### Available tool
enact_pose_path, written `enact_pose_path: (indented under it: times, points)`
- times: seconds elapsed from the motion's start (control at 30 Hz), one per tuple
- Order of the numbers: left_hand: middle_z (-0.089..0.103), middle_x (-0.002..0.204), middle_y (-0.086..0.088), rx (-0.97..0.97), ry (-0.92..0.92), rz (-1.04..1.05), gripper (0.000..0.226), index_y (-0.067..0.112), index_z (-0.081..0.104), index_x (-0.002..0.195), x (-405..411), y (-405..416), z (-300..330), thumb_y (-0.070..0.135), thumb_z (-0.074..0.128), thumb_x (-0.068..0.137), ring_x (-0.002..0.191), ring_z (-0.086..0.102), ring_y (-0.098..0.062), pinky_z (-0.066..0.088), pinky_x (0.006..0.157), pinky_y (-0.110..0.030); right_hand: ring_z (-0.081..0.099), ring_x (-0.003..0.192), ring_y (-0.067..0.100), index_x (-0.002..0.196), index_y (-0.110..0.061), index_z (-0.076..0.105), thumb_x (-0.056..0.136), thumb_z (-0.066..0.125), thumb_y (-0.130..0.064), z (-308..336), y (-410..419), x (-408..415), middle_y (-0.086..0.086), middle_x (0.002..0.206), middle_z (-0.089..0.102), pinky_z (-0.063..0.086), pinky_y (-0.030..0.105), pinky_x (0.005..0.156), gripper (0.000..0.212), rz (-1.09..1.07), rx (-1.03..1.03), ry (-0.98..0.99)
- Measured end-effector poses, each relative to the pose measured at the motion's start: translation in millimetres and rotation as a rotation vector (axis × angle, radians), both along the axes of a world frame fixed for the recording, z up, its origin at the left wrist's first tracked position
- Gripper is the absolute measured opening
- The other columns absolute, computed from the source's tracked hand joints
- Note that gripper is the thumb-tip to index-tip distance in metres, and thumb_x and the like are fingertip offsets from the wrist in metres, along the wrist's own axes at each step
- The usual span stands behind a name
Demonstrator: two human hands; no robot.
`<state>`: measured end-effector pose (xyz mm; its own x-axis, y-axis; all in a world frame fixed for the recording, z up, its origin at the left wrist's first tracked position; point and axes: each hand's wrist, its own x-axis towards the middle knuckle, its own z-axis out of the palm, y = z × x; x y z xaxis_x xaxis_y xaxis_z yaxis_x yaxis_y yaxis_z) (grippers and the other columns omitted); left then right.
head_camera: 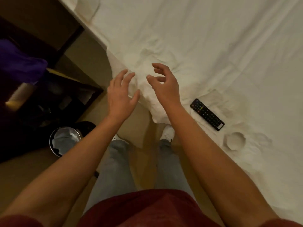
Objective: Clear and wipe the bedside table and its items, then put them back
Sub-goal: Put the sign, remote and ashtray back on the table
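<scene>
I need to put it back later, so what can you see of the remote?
The remote is a slim black bar, plastic by the look, with rows of small buttons facing up, a few of them coloured near its far end. It lies flat on the white bed sheet, set diagonally, near the edge of the bed. It is to the right of the right hand, and neither hand touches it. A round white item lies apart from its near end. Its markings are too small to read.

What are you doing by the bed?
A person stands beside the white bed, both hands held out over its rumpled edge. The left hand and right hand are empty, fingers loose. A black remote lies on the sheet to the right. A dark bedside table and a bin stand at the left.
</scene>
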<state>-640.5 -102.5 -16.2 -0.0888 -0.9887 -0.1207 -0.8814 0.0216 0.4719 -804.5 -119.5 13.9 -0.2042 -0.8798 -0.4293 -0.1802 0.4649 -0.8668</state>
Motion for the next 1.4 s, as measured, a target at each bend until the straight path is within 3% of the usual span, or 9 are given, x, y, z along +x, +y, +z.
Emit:
enact_pose_path:
  times: [0.13,0.27,0.37,0.47,0.7,0.87,1.03,1.4]
  points:
    - [0.043,0.156,-0.005,0.009,0.017,-0.129,0.055,0.020,0.051,0.144,-68.2,8.3,-5.3,0.040,0.061,0.094,0.140,0.043,-0.028,0.037,0.114,-0.047,0.067,0.096,0.000,0.128,-0.034,0.063,0.092,0.073,-0.028,-3.2,24.2,-80.3,-0.010,0.125,0.064,0.060,0.038,0.092,0.038,-0.105,0.035,0.009]
    - [0.046,0.154,-0.002,-0.010,0.014,-0.297,0.051,0.023,0.053,0.141,-128.1,19.3,-13.2,0.039,0.063,0.094,0.137,0.045,-0.026,0.038,0.111,-0.042,0.063,0.094,-0.009,0.131,-0.034,0.062,0.094,0.072,-0.031,-10.2,53.8,-146.7,-0.013,0.125,0.063,0.057,0.018,0.082,0.039,-0.213,0.055,0.046]
    - [0.048,0.152,-0.004,0.008,0.009,-0.476,0.051,0.022,0.054,0.141,-168.3,30.7,-18.5,0.038,0.063,0.093,0.134,0.047,-0.029,0.040,0.108,-0.043,0.065,0.096,-0.004,0.132,-0.031,0.062,0.094,0.072,-0.030,-19.0,78.7,-187.2,-0.010,0.127,0.063,0.057,0.019,0.084,0.039,-0.302,0.080,0.084]
    - [0.050,0.151,-0.008,0.054,-0.020,-0.690,0.052,0.019,0.056,0.139,-205.3,46.0,-23.2,0.035,0.064,0.090,0.131,0.050,-0.032,0.043,0.107,-0.048,0.065,0.097,-0.003,0.131,-0.028,0.062,0.092,0.073,-0.031,-27.9,108.0,-218.0,-0.012,0.125,0.063,0.048,0.007,0.079,0.041,-0.362,0.108,0.138]
    - [0.046,0.153,-0.013,0.165,-0.182,-1.005,0.056,0.017,0.053,0.142,-263.6,71.3,-39.9,0.031,0.067,0.090,0.136,0.045,-0.038,0.037,0.112,-0.052,0.059,0.115,0.012,0.131,-0.025,0.061,0.088,0.074,-0.026,-54.2,195.1,-265.1,-0.008,0.132,0.059,0.054,0.035,0.096,0.044,-0.510,0.184,0.299]
    - [0.044,0.153,-0.014,0.161,-0.329,-1.112,0.060,0.017,0.049,0.145,-272.6,71.1,-54.1,0.031,0.069,0.090,0.138,0.042,-0.039,0.033,0.115,-0.053,0.045,0.137,0.023,0.136,-0.022,0.059,0.085,0.071,-0.029,-69.1,241.5,-281.6,0.002,0.149,0.050,0.040,0.029,0.104,0.053,-0.436,0.291,0.558]
    - [0.050,0.145,-0.011,0.146,-0.385,-1.127,0.059,0.017,0.051,0.146,-267.1,63.4,-59.6,0.029,0.068,0.091,0.133,0.045,-0.037,0.032,0.113,-0.050,0.040,0.140,0.026,0.143,-0.024,0.054,0.082,0.074,-0.034,-80.2,254.5,-279.4,0.004,0.154,0.043,0.044,0.041,0.109,0.065,-0.308,0.372,0.539]
    - [0.055,0.139,-0.014,0.138,-0.399,-1.112,0.056,0.017,0.051,0.145,-272.9,51.8,-60.9,0.018,0.066,0.090,0.128,0.049,-0.039,0.035,0.111,-0.054,0.036,0.145,0.031,0.149,-0.022,0.047,0.077,0.077,-0.035,-96.8,246.0,-264.0,0.008,0.159,0.037,0.038,0.044,0.111,0.078,-0.182,0.396,0.598]
